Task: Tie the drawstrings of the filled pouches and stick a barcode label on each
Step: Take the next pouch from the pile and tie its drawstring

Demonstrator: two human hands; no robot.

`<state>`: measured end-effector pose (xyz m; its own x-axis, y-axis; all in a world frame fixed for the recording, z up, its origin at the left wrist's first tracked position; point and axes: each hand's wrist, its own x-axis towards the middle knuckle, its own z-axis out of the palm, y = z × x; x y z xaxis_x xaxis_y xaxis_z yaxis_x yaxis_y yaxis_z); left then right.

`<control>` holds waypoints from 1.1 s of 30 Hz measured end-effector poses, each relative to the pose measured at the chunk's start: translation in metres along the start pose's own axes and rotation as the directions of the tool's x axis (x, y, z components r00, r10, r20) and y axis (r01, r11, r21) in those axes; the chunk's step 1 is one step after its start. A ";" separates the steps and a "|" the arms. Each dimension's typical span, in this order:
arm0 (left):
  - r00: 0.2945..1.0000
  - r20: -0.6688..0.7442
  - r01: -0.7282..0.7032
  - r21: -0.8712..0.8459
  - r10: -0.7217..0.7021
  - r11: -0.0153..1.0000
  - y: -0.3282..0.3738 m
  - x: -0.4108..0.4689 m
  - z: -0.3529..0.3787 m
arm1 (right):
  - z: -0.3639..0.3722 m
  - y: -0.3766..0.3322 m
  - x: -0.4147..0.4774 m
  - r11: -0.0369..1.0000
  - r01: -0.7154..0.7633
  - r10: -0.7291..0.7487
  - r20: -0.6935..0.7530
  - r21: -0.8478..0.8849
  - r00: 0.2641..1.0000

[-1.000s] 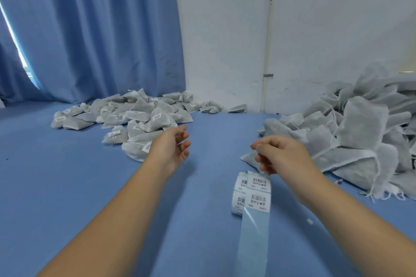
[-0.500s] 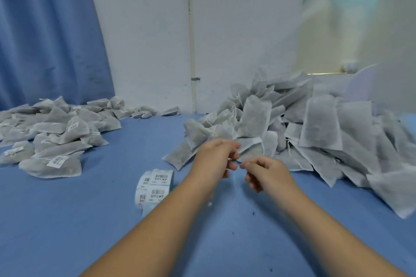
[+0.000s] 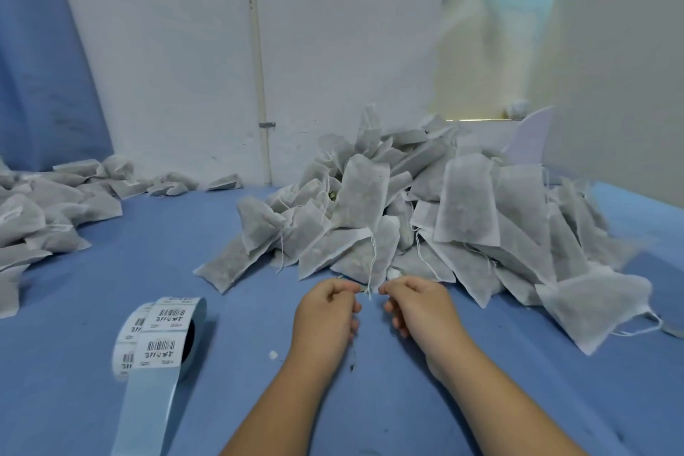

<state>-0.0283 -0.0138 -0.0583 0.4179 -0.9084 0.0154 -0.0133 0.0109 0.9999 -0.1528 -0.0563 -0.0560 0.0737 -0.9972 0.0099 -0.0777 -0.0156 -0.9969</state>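
Note:
A large heap of grey-white filled pouches [image 3: 466,211] lies on the blue table [image 3: 111,270], centre to right, with loose drawstrings hanging out. At its front edge one pouch [image 3: 364,255] points toward me, and its thin white drawstring [image 3: 371,270] hangs down between my hands. My left hand [image 3: 325,311] and my right hand [image 3: 420,307] sit close together just below it, fingers curled, each thumb and forefinger pinching a string end. A roll of barcode labels [image 3: 163,333] stands to the left of my left arm, its backing strip trailing toward me.
A second heap of pouches [image 3: 40,215], some carrying labels, lies at the far left. A white wall with a thin pipe [image 3: 261,85] rises behind the table. A blue curtain [image 3: 40,67] hangs at the left. Small crumbs [image 3: 273,355] dot the cloth near my left wrist.
My view has swung right, from the labelled heap to the untied heap. My hands have come together at the heap's front and now pinch a pouch's drawstring.

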 end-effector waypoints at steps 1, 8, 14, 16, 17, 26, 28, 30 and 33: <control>1.000 -0.011 0.009 -0.035 -0.009 0.999 0.001 0.002 -0.001 | 0.002 -0.001 0.004 1.000 -0.006 0.006 -0.007 0.003 1.000; 0.998 -0.040 0.047 -0.139 -0.053 0.989 0.001 0.006 -0.001 | 0.006 -0.042 0.061 0.981 0.103 -0.128 -0.149 -0.162 0.981; 0.998 -0.020 0.062 -0.150 -0.065 0.987 0.003 0.008 0.001 | 0.021 -0.089 0.111 0.956 0.083 -0.124 -0.132 -0.281 0.984; 0.997 -0.010 0.071 -0.162 -0.074 0.984 0.003 0.008 0.000 | 0.032 -0.096 0.118 0.950 0.049 -0.096 -0.141 -0.308 0.985; 0.997 -0.006 0.075 -0.161 -0.077 0.984 0.003 0.008 0.000 | 0.036 -0.098 0.121 0.947 0.031 -0.085 -0.156 -0.318 0.984; 0.996 0.020 0.085 -0.127 -0.083 0.988 0.003 0.009 0.000 | 0.045 -0.101 0.132 0.967 -0.037 -0.025 -0.241 -0.251 0.970; 0.996 0.023 0.084 -0.120 -0.082 0.989 0.003 0.009 0.000 | 0.041 -0.103 0.131 0.974 0.007 -0.051 -0.192 -0.225 0.980; 0.997 0.026 0.079 -0.116 -0.077 0.990 0.004 0.007 0.000 | 0.038 -0.106 0.125 0.981 0.029 -0.069 -0.202 -0.193 0.977; 0.997 0.017 0.077 -0.128 -0.076 0.989 0.007 0.005 -0.002 | 0.033 -0.110 0.110 0.994 0.076 -0.092 -0.222 -0.082 0.971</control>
<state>-0.0245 -0.0171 -0.0515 0.4026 -0.9134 -0.0607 0.1353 -0.0062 0.9908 -0.1029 -0.1616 0.0526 -0.1424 -0.9826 0.1189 -0.1533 -0.0968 -0.9834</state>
